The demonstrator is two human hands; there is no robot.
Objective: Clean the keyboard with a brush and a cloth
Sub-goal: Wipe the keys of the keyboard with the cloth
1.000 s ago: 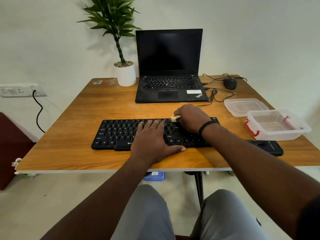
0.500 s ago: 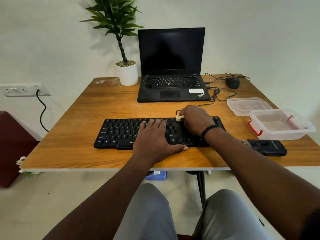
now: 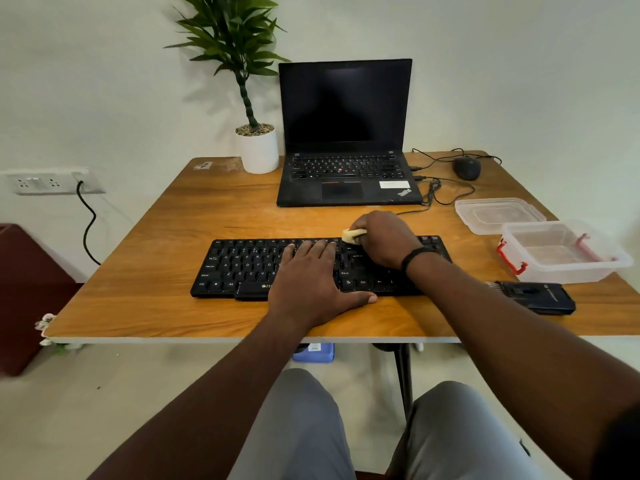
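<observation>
A wooden table point(image 3: 145, 271) stands against a pale wall, seen from the seat of a person in grey trousers. Nearest on it lies the black keyboard point(image 3: 242, 268), parallel to the front edge. The left hand point(image 3: 308, 278) rests flat across its middle keys, fingers straight, thumb on the table just in front, holding nothing. The right hand point(image 3: 384, 242) sits over the keyboard's far right part, its grip closed, fingers curled round a small pale yellow cloth point(image 3: 353, 234) that shows at the top row of keys.

To the right, near the front edge, lies a black brush point(image 3: 533, 296), short bristles pointing left, untouched. Beyond it sit a clear plastic box point(image 3: 561, 251) with red clips and its lid point(image 3: 498, 214). Farther back are an open laptop point(image 3: 346, 133), a mouse point(image 3: 467, 168) with loose cables, and a potted plant point(image 3: 258, 147).

The keyboard looks stiff, flat and light, so it would likely slide under wiping unless pressed down, as the flat hand does. Its keys are matt black with white legends. The cloth is soft and bunched; it is best pinched as a wad so that a fold reaches between keys.
</observation>
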